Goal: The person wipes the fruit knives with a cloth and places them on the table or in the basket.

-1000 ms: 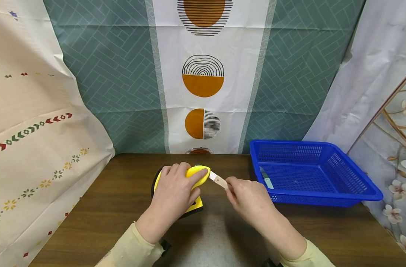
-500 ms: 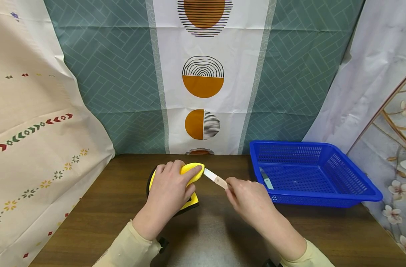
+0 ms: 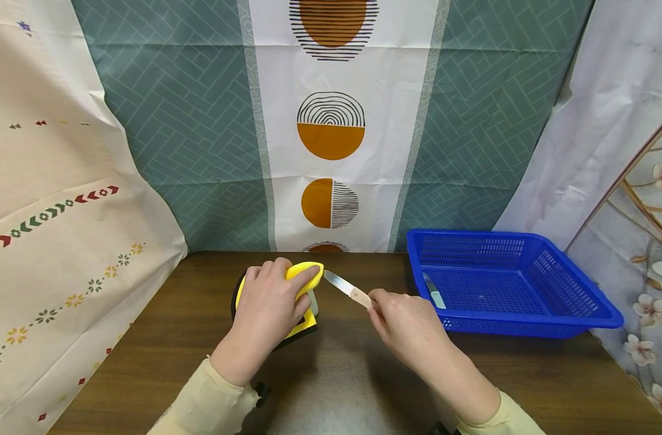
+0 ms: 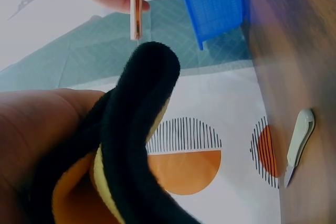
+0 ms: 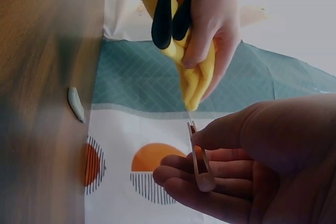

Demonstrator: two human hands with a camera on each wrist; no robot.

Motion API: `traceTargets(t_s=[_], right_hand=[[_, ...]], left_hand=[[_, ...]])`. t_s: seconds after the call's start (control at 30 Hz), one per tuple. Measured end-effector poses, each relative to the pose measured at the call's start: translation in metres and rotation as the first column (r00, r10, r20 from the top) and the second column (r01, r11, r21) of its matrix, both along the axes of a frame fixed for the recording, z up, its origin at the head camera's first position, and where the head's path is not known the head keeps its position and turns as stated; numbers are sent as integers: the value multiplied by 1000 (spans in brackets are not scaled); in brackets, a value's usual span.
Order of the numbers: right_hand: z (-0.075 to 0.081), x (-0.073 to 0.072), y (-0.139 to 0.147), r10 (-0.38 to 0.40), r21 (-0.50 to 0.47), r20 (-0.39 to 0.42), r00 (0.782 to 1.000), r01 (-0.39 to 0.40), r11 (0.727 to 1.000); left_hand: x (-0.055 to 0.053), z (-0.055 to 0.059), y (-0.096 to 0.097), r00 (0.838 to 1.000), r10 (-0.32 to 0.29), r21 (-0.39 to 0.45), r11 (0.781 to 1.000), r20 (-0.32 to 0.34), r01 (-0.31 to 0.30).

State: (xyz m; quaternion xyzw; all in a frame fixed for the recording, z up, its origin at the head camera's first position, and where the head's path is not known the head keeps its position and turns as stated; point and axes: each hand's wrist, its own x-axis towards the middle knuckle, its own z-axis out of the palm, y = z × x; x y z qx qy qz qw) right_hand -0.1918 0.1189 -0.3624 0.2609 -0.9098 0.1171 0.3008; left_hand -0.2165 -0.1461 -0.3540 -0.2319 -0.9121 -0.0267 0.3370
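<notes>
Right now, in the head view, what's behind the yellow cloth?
Part of a pale knife on the table shows past the yellow cloth; the rest, and anything else behind, is covered.

A dark brown wood-grain table spans the foreground, a pale patch of light shining on its near part. Behind it hangs a creased teal cloth with fine zigzag lines and a white central band bearing ochre, black-striped circles. On the left drapes a cream cloth with small coloured motifs; on the right, a whitish cloth with blossoms and brown branches.
</notes>
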Motion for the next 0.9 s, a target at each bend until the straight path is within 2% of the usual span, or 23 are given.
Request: traceTargets(t_s=[0.23,0.4,0.67,0.9], right_hand=[[1,0,1,1,-13,3,1000,-1,1000],[2,0,2,1,-20,-2,1000,-1,1000],[4,-1,3,-15,-51,45,999,17,999],[3,-1,3,-29,-36,63,998,31,999]], left_hand=[[-3,2,-4,999,22,3,1000,25,-22],[-3,2,-5,1000,13,21,1000,23,-13],[-1,4,-4,1000,7,26,1000,29,-7],[0,5,-3,1000,-4,32,999,13,3]])
